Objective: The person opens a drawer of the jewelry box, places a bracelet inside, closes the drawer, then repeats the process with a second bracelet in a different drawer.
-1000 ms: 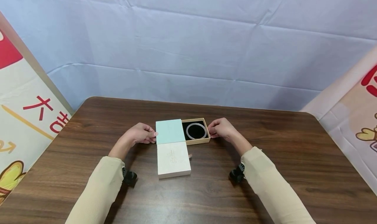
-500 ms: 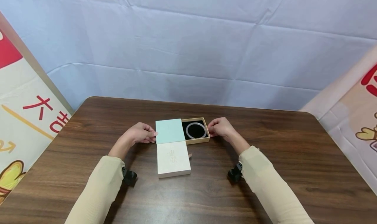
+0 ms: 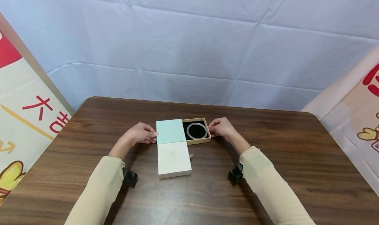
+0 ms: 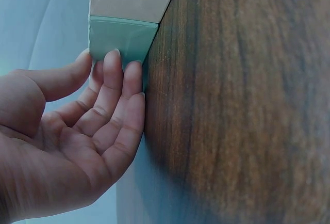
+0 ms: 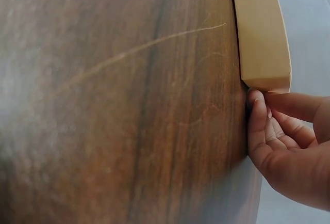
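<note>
A pale green box sleeve [image 3: 170,132] lies on the table with its tan drawer [image 3: 202,141] slid partly out to the right. On the drawer's black lining rests a pale bangle [image 3: 188,132]. My left hand [image 3: 142,133] grips the sleeve's left end, thumb at the top edge and fingertips against the end face in the left wrist view. My right hand [image 3: 222,128] pinches at the drawer's right end; in the right wrist view the thumb [image 5: 294,103] meets the drawer corner, and what lies between the fingertips is mostly hidden.
Directly in front of the green sleeve sits a white box [image 3: 174,161] with gold lettering, a small pinkish tab [image 3: 190,156] at its right side. Both lie on a dark wooden table [image 3: 281,146]. A pale cloth [image 3: 189,47] hangs behind, with printed banners at left and right.
My right wrist has shifted slightly left, and the drawer's end very slightly with it. The left hand, the sleeve and the white box look almost unmoved.
</note>
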The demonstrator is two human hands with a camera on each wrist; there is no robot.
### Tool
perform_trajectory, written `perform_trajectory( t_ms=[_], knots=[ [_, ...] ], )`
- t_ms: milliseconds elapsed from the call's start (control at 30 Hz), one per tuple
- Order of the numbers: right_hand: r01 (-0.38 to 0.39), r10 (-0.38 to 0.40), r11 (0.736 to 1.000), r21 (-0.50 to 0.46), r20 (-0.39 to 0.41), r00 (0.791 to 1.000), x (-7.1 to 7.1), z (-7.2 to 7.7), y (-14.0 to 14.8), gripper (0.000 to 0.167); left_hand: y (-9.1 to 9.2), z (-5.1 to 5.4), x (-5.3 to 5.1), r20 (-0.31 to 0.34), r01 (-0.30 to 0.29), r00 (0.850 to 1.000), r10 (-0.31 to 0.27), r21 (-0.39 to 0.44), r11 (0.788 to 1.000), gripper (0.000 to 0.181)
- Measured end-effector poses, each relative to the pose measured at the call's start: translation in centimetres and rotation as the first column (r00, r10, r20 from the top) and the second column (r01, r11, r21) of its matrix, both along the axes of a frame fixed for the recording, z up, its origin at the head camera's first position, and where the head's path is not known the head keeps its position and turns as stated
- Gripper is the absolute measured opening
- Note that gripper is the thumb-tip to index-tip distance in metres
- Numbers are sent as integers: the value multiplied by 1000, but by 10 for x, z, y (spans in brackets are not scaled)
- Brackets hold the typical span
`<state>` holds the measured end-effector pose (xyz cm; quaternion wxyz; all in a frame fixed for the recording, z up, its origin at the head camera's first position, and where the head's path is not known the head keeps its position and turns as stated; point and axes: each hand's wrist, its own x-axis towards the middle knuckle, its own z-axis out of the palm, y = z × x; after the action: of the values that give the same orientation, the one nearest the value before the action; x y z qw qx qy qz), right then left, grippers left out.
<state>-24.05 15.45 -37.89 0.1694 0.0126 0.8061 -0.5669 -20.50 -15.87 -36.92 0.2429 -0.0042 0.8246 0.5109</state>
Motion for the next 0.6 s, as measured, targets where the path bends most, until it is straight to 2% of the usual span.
perform_trajectory(
  t_ms=[367, 600],
  knots=[
    [-2, 4, 999, 42, -25, 1000, 0, -1, 1, 8, 0, -1, -1, 2, 4, 1000, -4, 11, 1000, 21],
    [-52, 56, 997, 60, -61, 997, 2, -1, 1, 10, 0, 0, -1, 9, 10, 1000, -11, 19, 1000, 19]
  ],
)
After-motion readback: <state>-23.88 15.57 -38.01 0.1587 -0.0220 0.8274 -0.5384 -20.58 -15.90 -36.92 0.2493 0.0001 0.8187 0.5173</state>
